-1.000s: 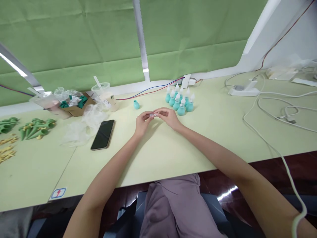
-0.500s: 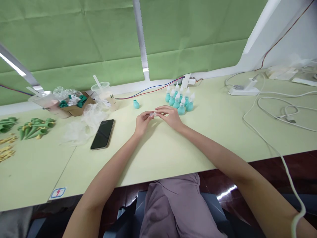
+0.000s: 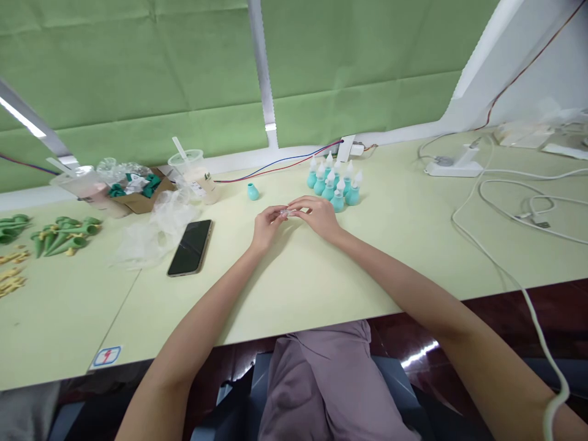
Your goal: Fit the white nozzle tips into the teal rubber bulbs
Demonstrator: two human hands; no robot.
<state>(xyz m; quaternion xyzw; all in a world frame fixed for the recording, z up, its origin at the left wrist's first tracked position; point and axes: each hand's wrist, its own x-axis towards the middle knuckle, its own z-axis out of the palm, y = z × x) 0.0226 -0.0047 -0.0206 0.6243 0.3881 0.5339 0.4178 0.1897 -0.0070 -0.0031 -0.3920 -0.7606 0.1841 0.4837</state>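
Between the fingertips of both hands is a small clear plastic piece, partly hidden by the fingers. My left hand pinches its left side, and my right hand grips the right side with thumb and fingers. Behind my right hand stand several turquoise bulb-shaped bottles with white pointed nozzles, grouped together. One turquoise bulb without a nozzle sits apart, beyond my left hand.
Left of my arms lie a black phone, crumpled clear plastic bags, lidded drink cups, a cardboard box and green cone-shaped pieces. To the right, a white power strip trails white cables across the table.
Both hands stay together on the clear plastic piece, with only a very slight shift to the right. Nothing else has visibly moved on the table.
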